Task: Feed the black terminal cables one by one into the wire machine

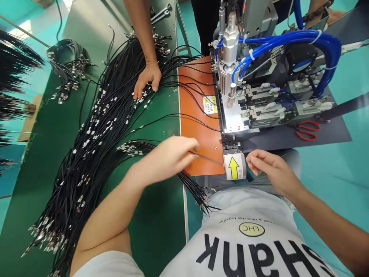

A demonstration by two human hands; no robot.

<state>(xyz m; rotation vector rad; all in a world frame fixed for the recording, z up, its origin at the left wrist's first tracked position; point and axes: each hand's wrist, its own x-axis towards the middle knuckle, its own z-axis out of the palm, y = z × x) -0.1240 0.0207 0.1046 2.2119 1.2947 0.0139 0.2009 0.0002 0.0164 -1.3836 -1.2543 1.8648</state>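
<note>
We find the loose cable bundle [196, 190] nearest the wearer's lap, its stripped ends hanging over the edge of the green table [158, 219]. Just above it, the left hand [173, 154] pinches one black cable [207, 157] between thumb and fingers; the cable slants across the orange plate [198, 127] toward the yellow-arrow label [235, 166]. Right of that label, the right hand [269, 167] has thumb and fingertips drawn close; we cannot tell whether it grips anything. Beyond stands the blue-tubed machine [230, 111], with red-handled scissors [308, 130] to its right. Farther off, a co-worker's hand [148, 79] rests on the large cable heap [95, 138], near two wrenches [160, 15].
</note>
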